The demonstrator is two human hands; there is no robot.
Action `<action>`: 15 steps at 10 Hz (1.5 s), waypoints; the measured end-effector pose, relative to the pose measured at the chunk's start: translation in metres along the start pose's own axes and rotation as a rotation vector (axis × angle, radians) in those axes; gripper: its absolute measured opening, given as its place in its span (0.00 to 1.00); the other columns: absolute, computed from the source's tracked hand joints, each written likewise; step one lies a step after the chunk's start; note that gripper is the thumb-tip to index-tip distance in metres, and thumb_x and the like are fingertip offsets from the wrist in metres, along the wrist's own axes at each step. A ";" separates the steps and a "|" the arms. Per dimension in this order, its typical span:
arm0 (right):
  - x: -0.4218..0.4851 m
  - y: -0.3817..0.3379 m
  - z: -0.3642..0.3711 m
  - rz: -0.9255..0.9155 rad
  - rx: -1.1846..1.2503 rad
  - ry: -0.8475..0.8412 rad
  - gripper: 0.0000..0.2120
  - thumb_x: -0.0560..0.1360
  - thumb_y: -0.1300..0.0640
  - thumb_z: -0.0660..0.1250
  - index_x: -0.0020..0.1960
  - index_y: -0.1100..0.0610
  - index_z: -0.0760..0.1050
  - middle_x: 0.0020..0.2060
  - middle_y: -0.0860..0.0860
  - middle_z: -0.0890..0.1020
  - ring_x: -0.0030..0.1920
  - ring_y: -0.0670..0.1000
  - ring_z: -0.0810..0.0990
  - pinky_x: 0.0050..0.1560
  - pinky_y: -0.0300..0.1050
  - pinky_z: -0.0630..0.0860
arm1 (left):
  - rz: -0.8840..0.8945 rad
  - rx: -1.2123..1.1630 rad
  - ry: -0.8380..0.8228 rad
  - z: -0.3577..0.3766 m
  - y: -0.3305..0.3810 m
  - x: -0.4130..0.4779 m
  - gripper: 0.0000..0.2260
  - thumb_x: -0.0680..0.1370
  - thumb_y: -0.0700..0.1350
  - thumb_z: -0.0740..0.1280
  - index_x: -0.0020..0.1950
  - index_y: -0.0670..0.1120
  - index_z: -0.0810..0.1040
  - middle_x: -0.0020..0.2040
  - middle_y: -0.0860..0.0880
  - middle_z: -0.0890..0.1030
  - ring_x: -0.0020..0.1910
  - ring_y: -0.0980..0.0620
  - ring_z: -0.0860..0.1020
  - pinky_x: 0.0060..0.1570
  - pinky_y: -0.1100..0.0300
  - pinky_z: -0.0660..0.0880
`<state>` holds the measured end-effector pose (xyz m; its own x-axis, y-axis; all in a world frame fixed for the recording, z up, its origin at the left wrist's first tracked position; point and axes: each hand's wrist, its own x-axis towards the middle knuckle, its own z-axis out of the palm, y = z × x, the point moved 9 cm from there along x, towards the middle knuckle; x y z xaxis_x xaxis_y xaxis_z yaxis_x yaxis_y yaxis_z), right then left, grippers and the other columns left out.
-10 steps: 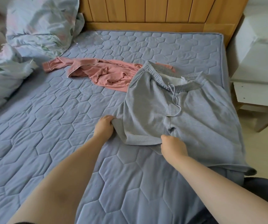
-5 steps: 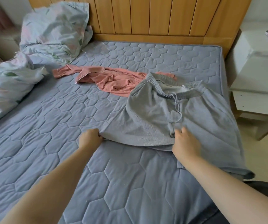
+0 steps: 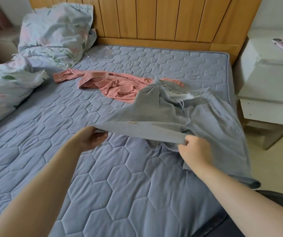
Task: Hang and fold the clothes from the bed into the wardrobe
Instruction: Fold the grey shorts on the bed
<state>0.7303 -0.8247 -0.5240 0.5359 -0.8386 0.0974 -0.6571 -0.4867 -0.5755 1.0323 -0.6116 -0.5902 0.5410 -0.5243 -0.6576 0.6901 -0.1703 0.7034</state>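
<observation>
Two hands, left hand (image 3: 93,140) and right hand (image 3: 194,148), grip the grey shorts' (image 3: 154,117) near hem, fingers curled, lifting it off the bed (image 3: 120,185).

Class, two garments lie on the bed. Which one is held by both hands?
The grey drawstring bottoms, gripped at the hem; the pink top lies untouched behind them.

Arms outstretched, left hand (image 3: 93,140) and right hand (image 3: 195,149) pinch grey shorts (image 3: 154,115).

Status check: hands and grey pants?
Left hand, right hand: both gripping grey pants at hem, hem raised off mattress. Waistband end down, overlapping pink top. Nothing else in the way.
</observation>
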 end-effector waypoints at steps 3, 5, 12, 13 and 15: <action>-0.035 -0.012 0.037 -0.362 -0.384 -0.081 0.15 0.58 0.58 0.78 0.35 0.62 0.74 0.28 0.51 0.74 0.29 0.55 0.77 0.27 0.40 0.60 | 0.342 1.546 0.556 -0.055 0.014 -0.001 0.05 0.73 0.38 0.66 0.48 0.41 0.78 0.46 0.41 0.81 0.49 0.39 0.80 0.42 0.54 0.74; -0.055 0.028 0.094 -0.370 -0.498 -0.625 0.11 0.73 0.48 0.62 0.38 0.51 0.63 0.43 0.48 0.71 0.46 0.53 0.76 0.40 0.43 0.64 | 0.178 1.959 0.276 -0.052 -0.022 0.010 0.11 0.79 0.47 0.60 0.57 0.48 0.79 0.57 0.45 0.79 0.54 0.44 0.78 0.52 0.54 0.75; 0.051 0.073 0.084 -0.106 -0.320 -0.457 0.19 0.80 0.43 0.52 0.45 0.56 0.72 0.46 0.53 0.81 0.49 0.57 0.78 0.45 0.47 0.68 | 0.778 1.945 0.085 0.193 -0.062 0.103 0.29 0.78 0.61 0.43 0.78 0.54 0.48 0.79 0.48 0.49 0.77 0.46 0.44 0.73 0.42 0.42; 0.076 0.061 0.083 -0.121 -0.392 -0.400 0.20 0.80 0.43 0.52 0.37 0.55 0.71 0.38 0.53 0.81 0.42 0.57 0.78 0.37 0.46 0.66 | 0.867 1.969 0.067 0.196 -0.073 0.110 0.31 0.76 0.60 0.42 0.78 0.52 0.49 0.79 0.46 0.50 0.77 0.45 0.46 0.73 0.43 0.44; 0.145 0.012 0.058 -0.350 -0.246 -0.025 0.07 0.78 0.58 0.61 0.44 0.61 0.74 0.43 0.56 0.77 0.39 0.59 0.77 0.32 0.46 0.67 | 0.922 1.857 0.088 0.195 -0.071 0.121 0.30 0.76 0.58 0.48 0.78 0.52 0.55 0.78 0.46 0.55 0.77 0.46 0.50 0.73 0.43 0.47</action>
<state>0.8311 -0.9380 -0.5643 0.7598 -0.6079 0.2307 -0.5385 -0.7872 -0.3007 0.9548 -0.8258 -0.6672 0.4228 -0.9062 -0.0007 -0.9017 -0.4207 0.0999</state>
